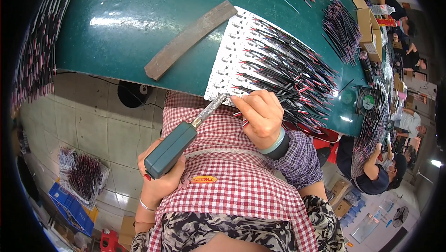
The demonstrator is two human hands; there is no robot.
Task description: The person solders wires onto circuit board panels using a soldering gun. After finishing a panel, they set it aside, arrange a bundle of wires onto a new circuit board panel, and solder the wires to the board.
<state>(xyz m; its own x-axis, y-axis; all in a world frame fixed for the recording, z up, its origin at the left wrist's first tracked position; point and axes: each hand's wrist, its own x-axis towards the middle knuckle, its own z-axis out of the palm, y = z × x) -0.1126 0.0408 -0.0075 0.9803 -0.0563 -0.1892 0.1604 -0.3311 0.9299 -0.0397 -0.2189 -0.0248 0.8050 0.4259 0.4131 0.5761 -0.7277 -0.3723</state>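
Note:
My left hand point(163, 172) is wrapped round the dark green, boxy handle of a soldering iron point(171, 150). Its metal tip meets the near corner of a white circuit board panel point(227, 52), which carries rows of small parts. Close beside that tip, my right hand point(262, 115) pinches a thin wire point(245, 122) with its thumb and index finger; the fingers hide part of it. Many black and red wires point(292, 68) fan out to the right from the rows on the panel.
A brown flat bar point(190, 41) lies against the panel's left side on the green table point(125, 6). Wire bundles point(341, 29) rest at the right, and more wires point(39, 43) hang at the far left. A black fan point(367, 102) sits near the right edge, where other people work.

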